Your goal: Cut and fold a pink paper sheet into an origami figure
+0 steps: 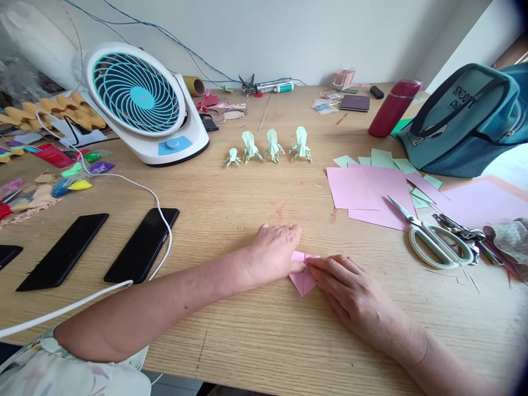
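A small folded piece of pink paper [303,279] lies on the wooden table [231,220] near its front edge. My left hand [274,253] rests curled on the paper's left part, fingers pressed down on it. My right hand [350,291] lies on the paper's right side, its fingers stretched flat and pressing the fold. Most of the paper is hidden under both hands. Behind them stands a row of several pale green origami figures [270,147].
Pink sheets [371,195] and green sheets lie at the right with white-handled scissors [433,239]. A teal bag [466,118] and red bottle [394,107] stand back right. A white fan [142,102] stands back left. Two black phones [142,245] and a white cable lie left.
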Available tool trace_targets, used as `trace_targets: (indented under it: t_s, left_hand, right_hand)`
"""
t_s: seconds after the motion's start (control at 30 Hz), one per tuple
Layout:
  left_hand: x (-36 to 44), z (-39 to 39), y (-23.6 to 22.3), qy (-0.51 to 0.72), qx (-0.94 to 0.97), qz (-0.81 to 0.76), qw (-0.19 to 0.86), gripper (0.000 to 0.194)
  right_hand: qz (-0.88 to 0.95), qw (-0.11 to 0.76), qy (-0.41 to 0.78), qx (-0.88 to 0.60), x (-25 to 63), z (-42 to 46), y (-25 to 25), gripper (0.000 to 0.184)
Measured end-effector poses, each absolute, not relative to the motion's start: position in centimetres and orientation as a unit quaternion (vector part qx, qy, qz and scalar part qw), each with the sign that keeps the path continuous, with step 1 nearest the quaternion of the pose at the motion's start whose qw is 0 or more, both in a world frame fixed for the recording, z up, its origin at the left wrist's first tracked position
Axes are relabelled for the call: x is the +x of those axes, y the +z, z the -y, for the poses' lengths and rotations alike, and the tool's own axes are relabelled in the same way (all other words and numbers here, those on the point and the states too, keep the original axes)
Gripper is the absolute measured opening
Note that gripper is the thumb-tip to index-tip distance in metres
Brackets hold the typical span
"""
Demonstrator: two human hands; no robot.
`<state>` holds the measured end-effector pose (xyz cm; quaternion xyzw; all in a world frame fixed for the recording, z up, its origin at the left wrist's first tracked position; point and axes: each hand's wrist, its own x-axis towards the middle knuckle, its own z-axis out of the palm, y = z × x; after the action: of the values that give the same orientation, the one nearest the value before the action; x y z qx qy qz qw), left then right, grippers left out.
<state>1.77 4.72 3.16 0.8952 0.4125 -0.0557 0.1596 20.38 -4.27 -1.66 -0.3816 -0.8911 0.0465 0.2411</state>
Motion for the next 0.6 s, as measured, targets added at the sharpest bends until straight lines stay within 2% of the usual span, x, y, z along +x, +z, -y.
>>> trace_targets:
  t_s: [0.1, 0.17, 0.3, 0.6]
  left_hand:
    - [1.7, -5.8, 3.1, -0.066, 0.875, -0.425, 0.223, 0.03]
    - [1.6, -6.3, 2.8, -0.065, 0.867, -0.427, 0.247, 0.037]
    - [1.5, -6.4, 2.2, -0.051, 0.863, -0.438, 0.246, 0.043]
    - [2.0, -5.2, 3.2, -0.046, 0.867, -0.449, 0.212, 0.02]
  right_hand:
    - [0.884, 0.239, 0.07, -0.395, 20.4, 4.4, -1.6, 0.035]
    - [0.882, 0.239, 0.079, -0.399, 20.3, 4.4, -1.6, 0.036]
    - [0.881, 0.235, 0.09, -0.4, 20.3, 4.3, -1.5, 0.036]
    - [0.872, 0.233, 0.104, -0.419, 19.8, 4.3, -1.6, 0.033]
